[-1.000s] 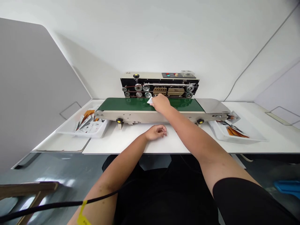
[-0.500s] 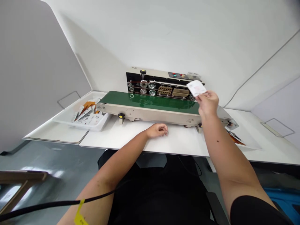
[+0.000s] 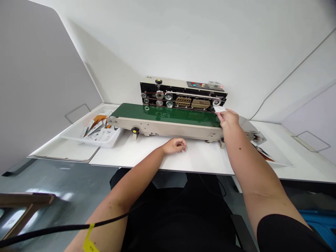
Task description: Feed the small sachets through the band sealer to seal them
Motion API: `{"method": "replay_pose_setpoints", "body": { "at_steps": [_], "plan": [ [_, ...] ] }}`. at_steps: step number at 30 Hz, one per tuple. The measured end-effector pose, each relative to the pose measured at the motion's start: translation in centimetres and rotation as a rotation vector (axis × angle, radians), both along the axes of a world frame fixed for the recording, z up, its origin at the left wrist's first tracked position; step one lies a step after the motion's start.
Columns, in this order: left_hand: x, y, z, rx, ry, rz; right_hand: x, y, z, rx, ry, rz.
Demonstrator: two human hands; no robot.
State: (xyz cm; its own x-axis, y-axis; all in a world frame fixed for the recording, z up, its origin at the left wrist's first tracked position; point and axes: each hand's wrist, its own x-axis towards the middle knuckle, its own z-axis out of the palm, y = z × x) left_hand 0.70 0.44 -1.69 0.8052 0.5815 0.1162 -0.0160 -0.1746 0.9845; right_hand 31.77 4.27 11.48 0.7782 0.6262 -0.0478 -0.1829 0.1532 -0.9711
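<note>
My right hand point(image 3: 229, 118) pinches a small white sachet point(image 3: 219, 109) at the right end of the band sealer point(image 3: 183, 87). The sachet is seen nearly edge-on, close to the sealer's rollers and above the green conveyor belt point(image 3: 157, 113). On the white table point(image 3: 199, 154), in front of the conveyor, rests my left hand point(image 3: 175, 145). Its fingers are loosely curled, with nothing visible in them.
A clear plastic bin point(image 3: 112, 140) with several white and orange packets stands at the left end of the belt. Another bin point(image 3: 280, 159) holding packets is at the right, partly behind my forearm. A black cable point(image 3: 60, 229) crosses my left arm.
My right hand has lowered the sachet from above the belt to the sealer's right-end rollers, tilting it flatter. My left hand has stayed on the table.
</note>
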Motion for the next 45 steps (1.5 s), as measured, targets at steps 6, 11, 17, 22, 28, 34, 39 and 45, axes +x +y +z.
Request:
{"method": "replay_pose_setpoints", "body": {
  "at_steps": [6,11,17,22,28,34,39,45],
  "plan": [
    [0.1,-0.1,0.1,-0.006,0.001,-0.005,-3.5,0.7,0.7,-0.018,0.112,0.111],
    [0.0,-0.2,0.2,-0.009,-0.009,-0.012,-5.1,-1.4,1.3,-0.076,-0.093,0.205],
    [0.0,-0.3,0.2,0.076,-0.008,0.038,-9.8,-12.2,-3.9,0.067,-0.994,0.095],
    [-0.1,-0.3,0.5,0.176,0.005,0.169,-11.6,-16.0,-11.8,-0.052,-1.383,0.748],
    [-0.2,-0.1,0.7,0.183,0.049,0.243,-9.5,-11.8,-14.3,-0.404,-1.518,0.701],
    [-0.1,0.2,0.7,0.177,0.078,0.239,-9.8,-7.6,-13.1,-0.631,-1.543,0.773],
    [0.0,0.5,0.5,0.185,0.069,0.239,-11.5,-5.1,-12.5,-0.658,-1.474,0.911],
    [-0.2,0.4,0.6,0.33,0.091,0.267,-13.0,-7.1,-12.8,-0.298,-1.581,0.966]
  ]
}}
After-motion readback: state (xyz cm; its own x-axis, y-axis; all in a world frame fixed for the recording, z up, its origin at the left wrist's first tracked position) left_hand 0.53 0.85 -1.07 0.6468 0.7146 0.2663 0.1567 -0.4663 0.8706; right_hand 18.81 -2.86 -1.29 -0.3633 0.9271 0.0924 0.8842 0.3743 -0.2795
